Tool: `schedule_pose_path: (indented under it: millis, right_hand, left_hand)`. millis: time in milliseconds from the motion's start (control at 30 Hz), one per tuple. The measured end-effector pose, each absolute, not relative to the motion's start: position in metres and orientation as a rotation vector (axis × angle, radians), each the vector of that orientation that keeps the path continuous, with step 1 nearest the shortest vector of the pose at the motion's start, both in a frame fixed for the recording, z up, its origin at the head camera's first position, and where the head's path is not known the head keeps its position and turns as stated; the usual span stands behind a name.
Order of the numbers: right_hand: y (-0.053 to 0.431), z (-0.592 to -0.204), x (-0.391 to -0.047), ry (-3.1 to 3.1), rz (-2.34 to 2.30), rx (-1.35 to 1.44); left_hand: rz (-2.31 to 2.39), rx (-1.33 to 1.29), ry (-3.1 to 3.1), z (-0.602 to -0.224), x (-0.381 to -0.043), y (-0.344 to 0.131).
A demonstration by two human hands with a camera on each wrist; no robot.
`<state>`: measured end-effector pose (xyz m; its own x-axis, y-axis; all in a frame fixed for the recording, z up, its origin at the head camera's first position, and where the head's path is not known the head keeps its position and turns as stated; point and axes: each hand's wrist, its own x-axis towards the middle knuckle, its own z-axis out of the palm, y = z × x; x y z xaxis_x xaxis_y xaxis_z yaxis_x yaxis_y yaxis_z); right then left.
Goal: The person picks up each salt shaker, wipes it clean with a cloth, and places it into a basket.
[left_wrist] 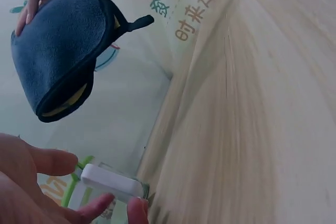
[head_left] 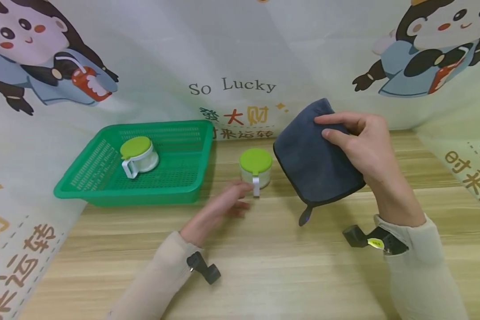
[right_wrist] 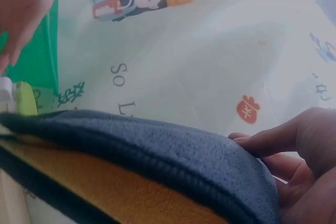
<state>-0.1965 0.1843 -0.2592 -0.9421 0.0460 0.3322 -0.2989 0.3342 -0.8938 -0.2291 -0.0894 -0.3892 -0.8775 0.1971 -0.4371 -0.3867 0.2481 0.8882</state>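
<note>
My right hand [head_left: 366, 142] pinches a folded dark grey-blue cleaning cloth [head_left: 316, 155] between thumb and fingers and holds it up over the table. The cloth has a black edge and a hanging loop; its yellow-orange inner side [right_wrist: 126, 182] shows in the right wrist view. A seasoning jar [head_left: 256, 162] with a green lid and white handle stands left of the cloth. Beside that handle [left_wrist: 110, 181] is my left hand [head_left: 228, 200], its thumb and fingers spread about the handle, fingertips right at it.
A green plastic basket [head_left: 140, 195] stands at the left, holding a second green-lidded seasoning jar [head_left: 142, 158]. The wood-grain table [head_left: 280, 266] ends at a white printed backdrop [head_left: 240, 49], which also rises at both sides.
</note>
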Motion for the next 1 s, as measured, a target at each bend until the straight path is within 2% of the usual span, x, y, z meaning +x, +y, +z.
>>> schedule_pose_path:
  millis: [433,1000]
  right_hand:
    - [0.186,-0.265,-0.195,-2.354,1.612,0.208]
    - [0.178,-0.263,-0.198,-2.394,1.591,0.256]
  left_hand:
    - [1.677,-0.152,2.033,-0.398,-0.242,-0.068]
    - [1.885,-0.199,1.858,-0.395,-0.244,-0.070]
